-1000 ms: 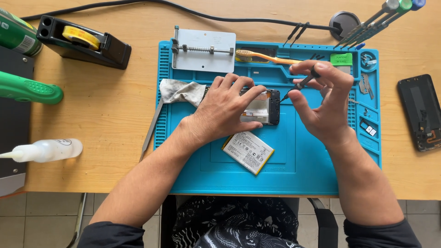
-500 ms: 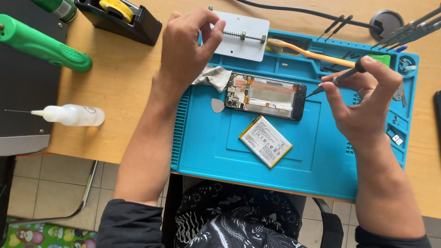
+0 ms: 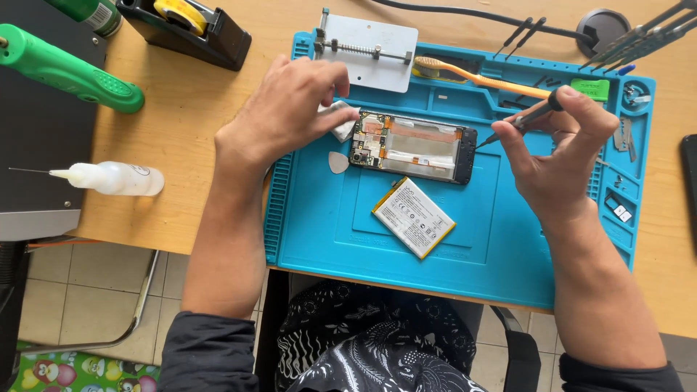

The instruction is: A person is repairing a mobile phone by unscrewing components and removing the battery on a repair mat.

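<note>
Both hands are working over the blue mat [image 3: 327, 232]: the left hand [image 3: 290, 109] is pinching a white cloth [image 3: 340, 120], the right hand [image 3: 563, 156] is gripping a thin screwdriver [image 3: 519, 123] beside the opened phone [image 3: 412, 147] lying flat, circuitry exposed.

Left hand [image 3: 290, 109] hides most of the white cloth [image 3: 340, 120] — dark phone [image 3: 690, 189] cropped.

left hand [image 3: 290, 109] now off the opened phone [image 3: 412, 147], gripping crumpled cloth [image 3: 340, 120] beside it; phone uncovered.
</note>
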